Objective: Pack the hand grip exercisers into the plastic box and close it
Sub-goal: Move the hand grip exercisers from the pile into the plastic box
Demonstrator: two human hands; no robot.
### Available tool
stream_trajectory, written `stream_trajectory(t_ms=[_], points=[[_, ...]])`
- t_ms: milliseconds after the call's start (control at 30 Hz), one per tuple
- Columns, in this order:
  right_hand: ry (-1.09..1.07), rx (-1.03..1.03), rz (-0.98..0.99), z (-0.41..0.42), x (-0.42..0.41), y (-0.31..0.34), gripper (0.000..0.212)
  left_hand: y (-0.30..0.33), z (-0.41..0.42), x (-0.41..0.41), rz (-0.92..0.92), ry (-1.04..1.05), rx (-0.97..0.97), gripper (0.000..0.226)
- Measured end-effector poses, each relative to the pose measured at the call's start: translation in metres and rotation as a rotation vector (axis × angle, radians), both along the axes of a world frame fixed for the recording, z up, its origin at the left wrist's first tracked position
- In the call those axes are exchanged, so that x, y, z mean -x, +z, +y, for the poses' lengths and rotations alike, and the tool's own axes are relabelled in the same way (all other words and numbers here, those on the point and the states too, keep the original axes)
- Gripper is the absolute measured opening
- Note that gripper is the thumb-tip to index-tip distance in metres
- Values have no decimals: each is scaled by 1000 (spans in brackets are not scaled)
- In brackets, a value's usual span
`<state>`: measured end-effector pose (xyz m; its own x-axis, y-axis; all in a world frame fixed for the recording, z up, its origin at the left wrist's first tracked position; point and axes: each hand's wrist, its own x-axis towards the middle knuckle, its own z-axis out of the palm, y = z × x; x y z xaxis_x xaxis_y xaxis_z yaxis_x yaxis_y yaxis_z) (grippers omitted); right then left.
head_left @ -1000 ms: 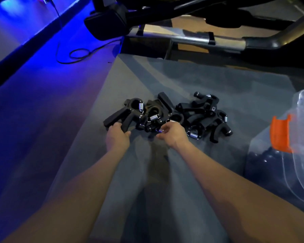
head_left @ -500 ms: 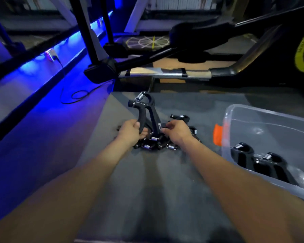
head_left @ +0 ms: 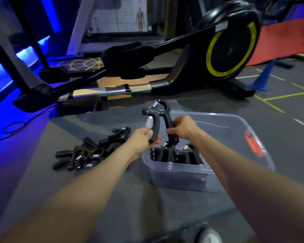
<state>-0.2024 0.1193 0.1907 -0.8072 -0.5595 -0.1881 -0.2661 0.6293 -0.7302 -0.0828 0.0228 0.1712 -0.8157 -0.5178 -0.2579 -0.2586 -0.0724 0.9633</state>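
Exerciser (head_left: 156, 118) now above box (head_left: 235, 123)

you hold one black hand grip exerciser (head_left: 158, 120) upright at frame centre, its steel spring on top and its two handles pointing down, over the near left corner of the clear plastic box (head_left: 235, 165). the box sits open at centre right, with several black exercisers (head_left: 179, 155) packed in that corner. a loose pile of exercisers (head_left: 91, 151) lies at centre left.
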Motion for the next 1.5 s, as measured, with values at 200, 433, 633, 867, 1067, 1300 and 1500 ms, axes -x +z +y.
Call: stream_trajectory(t_ms=[200, 433, 633, 867, 1067, 1300, 1500], points=[[-103, -145, 34, 60, 50, -22, 14, -37, 44, 57, -157, -119, 281, 29], [-245, -292, 14, 120, 95, -52, 21, -69, 64, 92, -322, -356, 776, 55], [-282, -357, -7, 137, 103, -70, 17, -71, 68, 97, -284, -364, 838, 47], [-298, -325, -32, 133, 89, -72, 12, -61, 53, 65, -394, -142, 1098, 40], [-324, -289, -35, 128, 67, -71, 14, -67, 60, 46, -329, -203, 1085, 42], [-408, -369, 16, 145, 56, -69, 26, -64, 75, 7, -26, -614, 901, 58], [-422, -414, 44, 155, 54, -72, 8, -60, 77, 3, -30, -712, 889, 62]])
